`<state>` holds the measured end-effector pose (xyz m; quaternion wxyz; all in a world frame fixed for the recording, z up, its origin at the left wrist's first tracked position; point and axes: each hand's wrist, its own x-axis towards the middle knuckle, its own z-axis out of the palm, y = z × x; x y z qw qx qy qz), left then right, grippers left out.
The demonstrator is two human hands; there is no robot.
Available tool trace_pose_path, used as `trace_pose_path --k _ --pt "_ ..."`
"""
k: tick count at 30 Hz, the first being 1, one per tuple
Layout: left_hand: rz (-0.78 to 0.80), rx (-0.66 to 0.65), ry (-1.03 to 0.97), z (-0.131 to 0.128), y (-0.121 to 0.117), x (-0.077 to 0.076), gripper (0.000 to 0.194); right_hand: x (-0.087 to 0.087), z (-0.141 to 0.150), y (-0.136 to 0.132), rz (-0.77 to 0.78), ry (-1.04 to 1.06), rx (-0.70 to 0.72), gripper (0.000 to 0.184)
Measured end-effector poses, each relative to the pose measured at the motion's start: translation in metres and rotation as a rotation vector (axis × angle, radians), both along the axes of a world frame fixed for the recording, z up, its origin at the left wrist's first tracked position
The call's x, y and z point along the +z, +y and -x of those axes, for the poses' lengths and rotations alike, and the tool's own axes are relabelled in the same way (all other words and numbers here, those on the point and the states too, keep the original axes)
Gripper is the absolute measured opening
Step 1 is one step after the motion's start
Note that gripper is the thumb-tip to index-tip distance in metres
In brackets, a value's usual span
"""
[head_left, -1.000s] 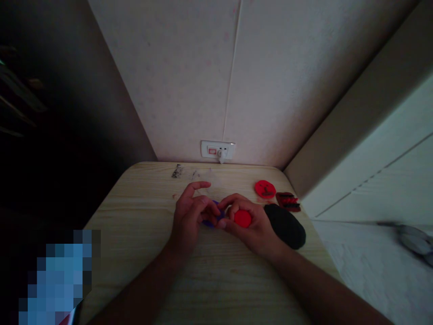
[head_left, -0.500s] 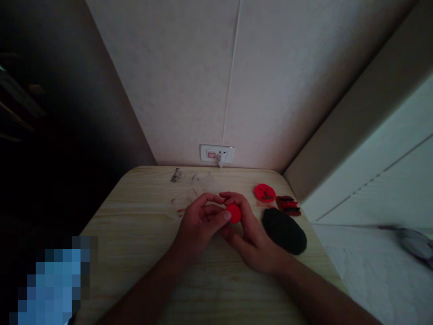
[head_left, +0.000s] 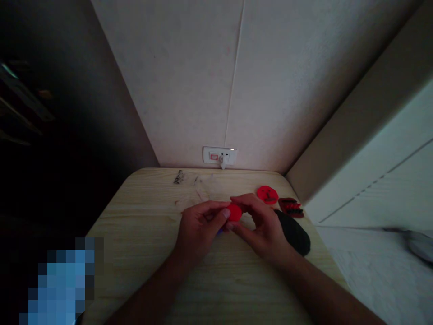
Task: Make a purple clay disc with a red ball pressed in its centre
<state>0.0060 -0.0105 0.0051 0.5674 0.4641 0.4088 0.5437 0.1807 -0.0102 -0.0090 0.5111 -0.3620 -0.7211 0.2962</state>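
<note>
Both my hands meet over the middle of a light wooden table (head_left: 142, 234). A small round red piece (head_left: 234, 212) is pinched between the fingertips of my left hand (head_left: 199, 228) and my right hand (head_left: 262, 225). A sliver of a blue piece (head_left: 219, 231) shows under my left fingers; how it is held is hidden. Both hands have curled fingers.
Right of my hands lie a black oval lump (head_left: 293, 232), a red disc with dark marks (head_left: 267, 195) and a red-and-black piece (head_left: 290, 206). Small scraps (head_left: 178, 177) lie at the table's far edge below a wall socket (head_left: 219, 155). A white surface adjoins the table's right side.
The red piece went from lying in my right palm to being pinched between both hands' fingertips. The blue piece, plain a second ago, is now mostly hidden under my left hand.
</note>
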Motion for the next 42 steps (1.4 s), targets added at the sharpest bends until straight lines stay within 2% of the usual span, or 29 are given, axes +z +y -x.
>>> trace_pose_path --k 3,9,15,17,20,22,25,29,31,34,39,42 --pt "-0.008 0.034 0.021 -0.001 -0.002 -0.001 0.018 -0.002 -0.002 0.001 -0.008 -0.025 -0.002 0.037" --pt "-0.001 0.015 -0.013 -0.001 -0.002 -0.005 0.036 -0.003 -0.003 0.003 -0.005 -0.024 0.000 0.036" --pt "-0.007 0.005 -0.024 -0.001 0.001 -0.001 0.021 -0.004 -0.003 0.002 0.045 0.018 0.039 0.042" --pt "0.002 0.004 -0.035 -0.001 0.002 -0.001 0.022 -0.006 -0.003 0.002 0.073 0.055 0.047 0.039" --pt "0.018 0.018 -0.045 0.000 0.003 -0.003 0.025 -0.006 -0.001 0.003 0.144 0.163 0.052 0.046" --pt "0.015 0.023 -0.062 0.001 0.004 -0.005 0.026 -0.005 0.000 0.005 0.175 0.222 0.050 0.037" --pt "-0.012 -0.003 -0.091 0.002 0.004 -0.007 0.027 -0.002 0.000 0.006 0.133 0.227 0.015 0.016" --pt "-0.063 -0.031 -0.039 0.002 0.002 -0.006 0.023 0.001 -0.001 0.006 0.097 0.205 0.023 0.021" --pt "-0.117 0.005 0.041 0.003 0.001 -0.005 0.016 0.002 0.000 0.005 0.106 0.226 0.054 0.026" --pt "-0.180 0.048 0.121 0.004 0.000 -0.005 0.010 0.005 0.001 0.003 0.121 0.242 0.055 0.022" --pt "-0.103 -0.008 0.035 0.003 0.000 -0.009 0.020 0.007 0.001 0.004 0.233 0.300 0.066 0.014" --pt "-0.084 -0.018 0.037 0.003 0.000 -0.008 0.017 0.004 0.002 0.005 0.303 0.348 0.076 0.014"
